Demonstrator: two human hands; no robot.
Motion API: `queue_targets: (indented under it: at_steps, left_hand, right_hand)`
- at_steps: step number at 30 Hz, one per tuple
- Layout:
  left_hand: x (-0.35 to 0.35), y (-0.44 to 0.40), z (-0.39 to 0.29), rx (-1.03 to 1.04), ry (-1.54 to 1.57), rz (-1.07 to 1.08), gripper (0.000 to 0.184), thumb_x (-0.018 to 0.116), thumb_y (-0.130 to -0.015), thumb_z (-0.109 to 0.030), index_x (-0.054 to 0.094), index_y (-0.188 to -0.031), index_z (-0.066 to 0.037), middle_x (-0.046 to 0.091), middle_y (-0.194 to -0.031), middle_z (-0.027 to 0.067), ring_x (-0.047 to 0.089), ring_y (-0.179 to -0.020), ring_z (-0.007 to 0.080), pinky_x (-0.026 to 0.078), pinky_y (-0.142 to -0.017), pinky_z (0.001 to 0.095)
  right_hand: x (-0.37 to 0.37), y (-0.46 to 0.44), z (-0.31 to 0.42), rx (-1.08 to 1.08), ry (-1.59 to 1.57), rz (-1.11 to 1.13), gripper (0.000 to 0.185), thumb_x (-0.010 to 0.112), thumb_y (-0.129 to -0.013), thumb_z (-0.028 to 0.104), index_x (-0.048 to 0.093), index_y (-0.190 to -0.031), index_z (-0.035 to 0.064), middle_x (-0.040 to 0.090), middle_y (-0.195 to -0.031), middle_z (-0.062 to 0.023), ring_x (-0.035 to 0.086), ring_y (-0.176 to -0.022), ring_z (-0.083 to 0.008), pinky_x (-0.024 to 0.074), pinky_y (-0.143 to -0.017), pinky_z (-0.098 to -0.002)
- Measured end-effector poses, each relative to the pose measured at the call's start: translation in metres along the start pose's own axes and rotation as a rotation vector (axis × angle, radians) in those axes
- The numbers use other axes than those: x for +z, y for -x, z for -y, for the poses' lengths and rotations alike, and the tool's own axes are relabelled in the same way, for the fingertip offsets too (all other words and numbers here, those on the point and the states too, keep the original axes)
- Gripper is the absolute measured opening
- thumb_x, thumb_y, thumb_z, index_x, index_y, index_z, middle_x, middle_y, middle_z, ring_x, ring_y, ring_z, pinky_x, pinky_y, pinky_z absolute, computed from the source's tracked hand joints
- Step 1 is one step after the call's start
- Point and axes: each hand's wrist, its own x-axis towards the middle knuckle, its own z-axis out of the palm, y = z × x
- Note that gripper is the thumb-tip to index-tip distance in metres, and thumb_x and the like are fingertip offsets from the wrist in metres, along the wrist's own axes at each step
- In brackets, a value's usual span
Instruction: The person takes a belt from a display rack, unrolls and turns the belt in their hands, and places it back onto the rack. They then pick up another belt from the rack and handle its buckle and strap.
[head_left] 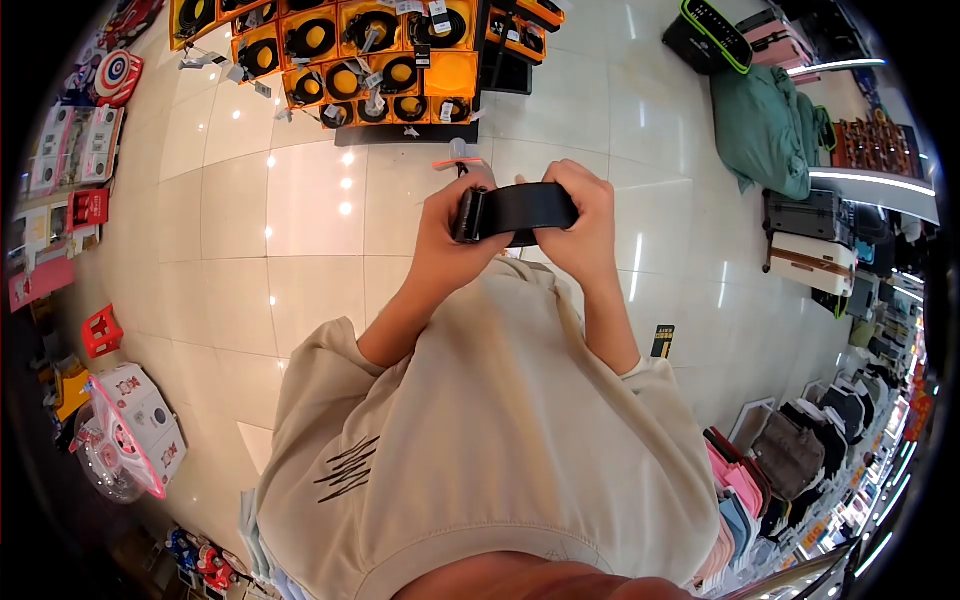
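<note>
Where the two hands come together over the tiled floor [310, 215], a coiled black belt [532, 208] sits between them, out beyond the beige shirt [500, 400]. Left hand [450, 230]: fingers curled round the end with a glossy block, perhaps the buckle [468, 215]; glare blurs it. Right hand [580, 220]: fingers bent, clasping the opposite curve; fingertips hidden. Judged light, springy, smooth enough to slip, hardly fragile; loosened coil would likely spread. Best hold: both ends of loop.
</note>
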Motion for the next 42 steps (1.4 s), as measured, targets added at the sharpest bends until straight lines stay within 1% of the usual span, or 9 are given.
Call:
queue_targets:
  at_steps: [8,12,15,18,20,22,28,37,42]
  left_hand:
    - [0.018,0.003,-0.011,-0.167,0.593,-0.185,0.024,0.065,-0.077,0.007,0.057,-0.096,-0.005,0.058,-0.088,-0.0014,0.056,-0.085,0.0077,0.047,-0.078,0.0248]
    - [0.003,0.001,-0.006,-0.054,0.13,-0.164,0.03,0.069,-0.07,0.008,0.056,-0.096,-0.003,0.057,-0.086,-0.0007,0.055,-0.082,0.0077,0.046,-0.076,0.0235]
    - [-0.007,0.002,-0.003,0.003,-0.113,-0.057,0.034,0.071,-0.066,0.009,0.055,-0.094,-0.003,0.056,-0.087,0.0002,0.053,-0.08,0.0082,0.043,-0.072,0.0214]
    - [-0.003,0.002,-0.01,0.015,0.069,-0.08,0.032,0.071,-0.067,0.008,0.055,-0.093,-0.003,0.056,-0.087,0.0002,0.052,-0.078,0.0084,0.043,-0.071,0.0219]
    - [0.009,0.002,-0.009,-0.006,0.403,-0.151,0.031,0.071,-0.068,0.007,0.056,-0.093,-0.003,0.055,-0.085,0.0,0.052,-0.077,0.0085,0.043,-0.07,0.0228]
    - [0.008,0.002,-0.01,-0.019,0.29,-0.151,0.031,0.072,-0.066,0.005,0.056,-0.092,-0.003,0.055,-0.082,0.0003,0.052,-0.074,0.0089,0.043,-0.069,0.0237]
    - [-0.009,-0.002,-0.004,0.123,-0.371,0.024,0.038,0.073,-0.059,0.002,0.058,-0.094,-0.006,0.055,-0.075,0.0017,0.053,-0.069,0.0109,0.044,-0.065,0.0257]
    - [0.009,-0.003,-0.024,-0.153,0.397,-0.234,0.03,0.072,-0.069,0.005,0.058,-0.095,-0.002,0.06,-0.087,-0.0002,0.056,-0.084,0.0061,0.045,-0.075,0.0223]
    - [-0.01,0.0,-0.005,0.078,-0.247,-0.178,0.034,0.07,-0.064,0.008,0.058,-0.094,-0.002,0.059,-0.085,-0.001,0.055,-0.079,0.0073,0.045,-0.076,0.0219]
  right_hand:
    - [0.051,0.019,0.013,0.529,-0.848,-0.415,0.013,0.064,-0.071,-0.005,0.055,-0.08,0.0001,0.057,-0.074,-0.0021,0.052,-0.073,-0.0081,0.0412,-0.064,-0.0219]
    - [0.013,0.007,-0.001,0.136,-0.003,-0.087,0.01,0.061,-0.068,-0.005,0.052,-0.069,-0.0002,0.047,-0.065,-0.0088,0.047,-0.062,-0.0225,0.0342,-0.056,-0.0296]
    - [0.007,0.002,0.005,-0.019,0.223,-0.047,0.01,0.062,-0.068,-0.004,0.053,-0.071,0.0008,0.051,-0.067,-0.008,0.046,-0.065,-0.0271,0.0369,-0.06,-0.0283]
    - [0.028,0.002,-0.002,-0.218,-0.111,-0.361,0.01,0.061,-0.069,-0.004,0.055,-0.074,0.002,0.053,-0.07,-0.0075,0.049,-0.068,-0.0237,0.0382,-0.064,-0.0264]
    - [0.039,0.015,-0.003,0.068,-0.493,-0.37,0.012,0.06,-0.069,-0.005,0.055,-0.077,0.0027,0.055,-0.072,-0.0069,0.05,-0.069,-0.0224,0.0389,-0.066,-0.0254]
    - [0.037,0.029,0.003,0.401,-0.748,-0.327,0.012,0.059,-0.07,-0.006,0.056,-0.078,0.0034,0.055,-0.074,-0.0075,0.05,-0.068,-0.0193,0.0386,-0.063,-0.0249]
    - [-0.004,0.003,0.009,-0.311,0.357,-0.008,0.012,0.059,-0.072,-0.006,0.054,-0.077,0.0034,0.049,-0.067,-0.0107,0.047,-0.059,-0.0193,0.0365,-0.053,-0.0287]
    - [0.058,0.024,-0.006,0.472,-0.889,-0.327,0.016,0.066,-0.077,-0.004,0.062,-0.093,-0.0005,0.062,-0.085,0.0023,0.051,-0.076,-0.0046,0.041,-0.065,-0.0205]
    - [0.029,0.012,-0.008,-0.043,0.025,-0.208,0.011,0.063,-0.077,-0.005,0.054,-0.073,-0.0004,0.057,-0.069,-0.0104,0.054,-0.062,-0.0136,0.0431,-0.058,-0.0252]
